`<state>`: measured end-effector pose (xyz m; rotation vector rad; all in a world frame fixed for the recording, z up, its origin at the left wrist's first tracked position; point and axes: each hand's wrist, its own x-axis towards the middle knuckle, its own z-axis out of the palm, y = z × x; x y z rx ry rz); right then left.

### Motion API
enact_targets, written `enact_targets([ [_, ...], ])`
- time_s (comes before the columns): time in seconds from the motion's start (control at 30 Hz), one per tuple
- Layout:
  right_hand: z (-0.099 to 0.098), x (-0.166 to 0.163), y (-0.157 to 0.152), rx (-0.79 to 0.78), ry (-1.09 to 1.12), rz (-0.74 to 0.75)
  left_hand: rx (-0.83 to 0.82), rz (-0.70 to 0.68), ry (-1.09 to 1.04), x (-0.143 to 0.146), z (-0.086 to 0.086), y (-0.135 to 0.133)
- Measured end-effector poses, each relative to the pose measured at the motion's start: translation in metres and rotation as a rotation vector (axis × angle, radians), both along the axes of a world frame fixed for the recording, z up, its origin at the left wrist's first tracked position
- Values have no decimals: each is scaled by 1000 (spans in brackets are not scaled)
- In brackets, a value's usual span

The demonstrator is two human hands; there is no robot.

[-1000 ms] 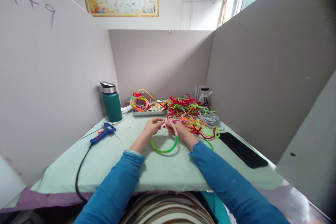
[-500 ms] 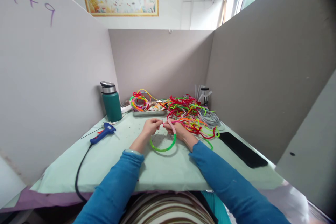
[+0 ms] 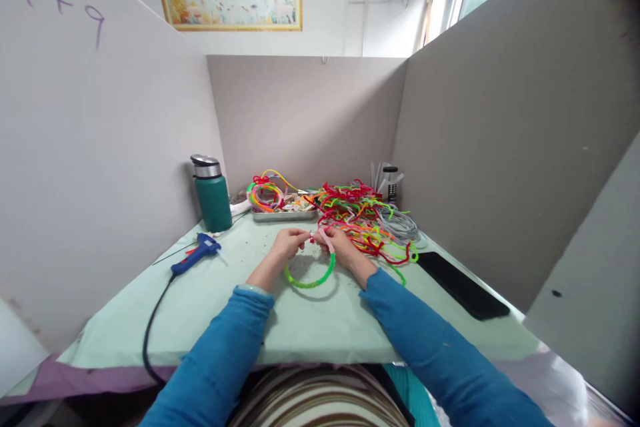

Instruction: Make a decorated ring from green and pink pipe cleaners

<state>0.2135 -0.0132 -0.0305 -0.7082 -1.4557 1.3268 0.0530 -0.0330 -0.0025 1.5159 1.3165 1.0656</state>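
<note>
Both my hands meet above the middle of the pale green mat (image 3: pixel 210 307). My left hand (image 3: pixel 286 244) pinches the top of a bright green pipe-cleaner ring (image 3: pixel 310 280), which hangs down toward me. My right hand (image 3: pixel 341 245) is closed on a pink pipe cleaner (image 3: pixel 327 238) at the same spot on the ring. A small red piece shows between my fingertips. Blue sleeves cover both forearms.
A tangle of coloured pipe cleaners (image 3: pixel 365 217) lies just behind my right hand. A metal tray (image 3: pixel 283 215) with rings, a green flask (image 3: pixel 213 195), a blue glue gun (image 3: pixel 196 253) with its black cord, and a black phone (image 3: pixel 463 285) sit around. Partition walls close three sides.
The green ring has shifted slightly away from me with both hands. The fingers have worked a little on the pink pipe cleaner; nothing was let go.
</note>
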Motion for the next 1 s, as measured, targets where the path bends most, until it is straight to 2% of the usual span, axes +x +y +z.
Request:
enact_targets([
  [0.33, -3, -1, 4, 7, -16, -83, -3, -68, 64, 0, -3, 2],
  [0.73, 6, -1, -4, 71, -53, -134, -33, -91, 80, 1, -3, 1],
  [1.0, 6, -1, -4, 171, -74, -138, -3, -112, 117, 2, -3, -2],
])
